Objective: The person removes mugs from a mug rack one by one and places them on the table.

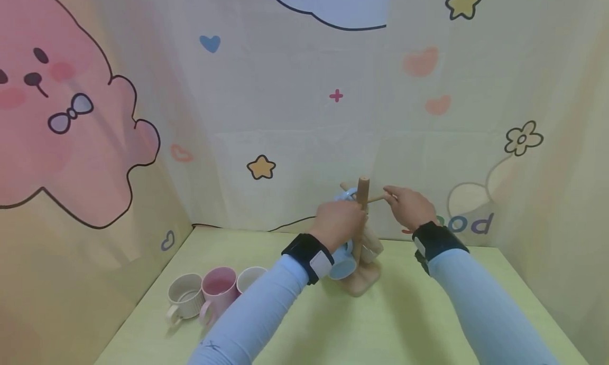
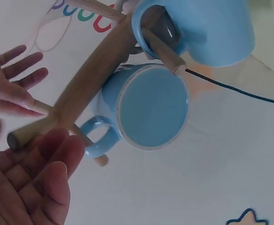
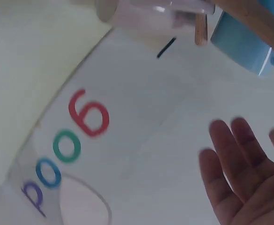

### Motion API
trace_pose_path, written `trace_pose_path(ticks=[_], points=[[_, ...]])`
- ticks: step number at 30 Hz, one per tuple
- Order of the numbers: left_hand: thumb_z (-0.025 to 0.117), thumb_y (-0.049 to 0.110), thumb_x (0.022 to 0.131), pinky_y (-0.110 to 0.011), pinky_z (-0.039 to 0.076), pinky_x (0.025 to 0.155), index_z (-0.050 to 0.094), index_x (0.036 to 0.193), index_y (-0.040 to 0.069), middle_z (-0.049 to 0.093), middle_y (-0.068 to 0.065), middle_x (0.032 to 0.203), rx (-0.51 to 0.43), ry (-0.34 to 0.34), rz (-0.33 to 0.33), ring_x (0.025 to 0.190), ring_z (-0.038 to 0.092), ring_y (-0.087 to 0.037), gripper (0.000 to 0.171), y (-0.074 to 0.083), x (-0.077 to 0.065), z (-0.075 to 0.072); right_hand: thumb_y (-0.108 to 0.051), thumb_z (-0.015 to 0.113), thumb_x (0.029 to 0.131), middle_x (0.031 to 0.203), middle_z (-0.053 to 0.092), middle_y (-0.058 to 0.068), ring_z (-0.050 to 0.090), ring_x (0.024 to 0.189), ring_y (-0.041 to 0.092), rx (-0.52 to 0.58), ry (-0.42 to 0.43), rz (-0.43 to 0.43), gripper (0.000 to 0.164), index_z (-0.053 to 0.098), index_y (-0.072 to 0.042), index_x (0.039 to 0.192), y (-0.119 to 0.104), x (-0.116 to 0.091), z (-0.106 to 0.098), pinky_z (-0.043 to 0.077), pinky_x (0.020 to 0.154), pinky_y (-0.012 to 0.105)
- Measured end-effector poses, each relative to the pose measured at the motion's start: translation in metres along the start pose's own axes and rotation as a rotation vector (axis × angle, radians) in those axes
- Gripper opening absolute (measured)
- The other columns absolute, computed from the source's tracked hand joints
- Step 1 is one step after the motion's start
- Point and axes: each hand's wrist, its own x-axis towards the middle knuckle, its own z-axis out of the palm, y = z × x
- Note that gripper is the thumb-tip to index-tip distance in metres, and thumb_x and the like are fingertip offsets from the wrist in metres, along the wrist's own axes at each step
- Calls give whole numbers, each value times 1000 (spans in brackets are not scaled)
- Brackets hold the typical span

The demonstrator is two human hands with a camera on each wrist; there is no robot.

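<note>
A wooden mug tree [image 1: 363,193] stands on its base at the back of the table. My right hand [image 1: 411,209] pinches the end of one upper peg between thumb and forefinger, its other fingers spread. In front of the post is my left hand [image 1: 339,222], loosely curled; in the left wrist view its fingers [image 2: 57,145] lie close by the post, with nothing visible in them. One light blue mug [image 2: 153,108] hangs by its handle on an upper peg. A second blue mug [image 1: 342,262] and a pale mug [image 1: 372,246] hang lower down.
On the table's left side stand a ribbed white mug [image 1: 185,296], a pink mug [image 1: 220,288] and a white mug [image 1: 250,276], the last partly behind my left sleeve. A dark cable [image 1: 290,223] runs along the back edge. A patterned cloth [image 1: 295,101] hangs behind.
</note>
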Motion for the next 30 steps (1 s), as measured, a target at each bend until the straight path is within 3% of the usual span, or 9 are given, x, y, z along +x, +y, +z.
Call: trace_pose_path(ticks=[5, 7, 10, 13, 16, 19, 24, 30], points=[[29, 42, 108, -31, 46, 49, 62, 89, 15, 57, 1, 72, -160, 39, -170, 63, 56, -14, 47, -20, 5, 6, -28, 40, 107, 125, 60, 32, 62, 105, 48, 28, -9, 97, 52, 38, 8, 145, 9, -18, 22, 51, 82, 60], [33, 39, 108, -33, 51, 56, 65, 98, 12, 62, -2, 81, -173, 67, -217, 71, 61, -17, 42, -32, 8, 11, -29, 43, 105, 124, 61, 31, 60, 111, 48, 27, -33, 102, 52, 44, 10, 140, 11, -28, 33, 50, 87, 60], [42, 32, 107, -37, 57, 71, 63, 122, 10, 67, -8, 104, -206, 61, -248, 90, 67, -22, 34, -48, 14, 17, -30, 49, 103, 115, 67, 25, 64, 105, 44, 10, -66, 68, 45, 59, 6, 128, 9, -42, 50, 52, 85, 57], [48, 29, 106, -41, 56, 81, 56, 138, 10, 63, -14, 122, -230, 45, -242, 102, 67, -26, 38, -58, 23, 23, -31, 55, 100, 101, 71, 17, 68, 94, 37, -9, -87, 41, 40, 67, 2, 119, 5, -51, 65, 55, 79, 53], [49, 27, 106, -40, 57, 78, 52, 143, 13, 61, -15, 123, -218, 39, -218, 95, 67, -26, 40, -61, 33, 25, -29, 60, 99, 77, 66, 6, 64, 71, 26, -37, -77, 25, 28, 72, -4, 102, 0, -57, 74, 54, 61, 41], [52, 22, 104, -37, 57, 72, 48, 147, 18, 59, -14, 124, -190, 28, -194, 85, 65, -23, 43, -59, 43, 24, -26, 64, 97, 63, 53, 0, 52, 58, 19, -84, -35, -4, 22, 69, -8, 85, -6, -60, 79, 44, 50, 33], [55, 16, 103, -34, 57, 77, 47, 148, 22, 59, -13, 124, -107, -29, -128, 86, 64, -20, 47, -52, 56, 20, -19, 65, 96, 60, 49, -1, 52, 55, 18, -163, 40, -55, 21, 64, -9, 78, -10, -67, 83, 42, 46, 35], [50, 17, 105, -35, 56, 84, 53, 144, 20, 63, -9, 119, -49, -82, -116, 97, 64, -20, 39, -48, 60, 15, -13, 67, 95, 62, 55, 1, 58, 60, 19, -228, 33, -61, 16, 66, -7, 80, -12, -66, 85, 51, 52, 39]])
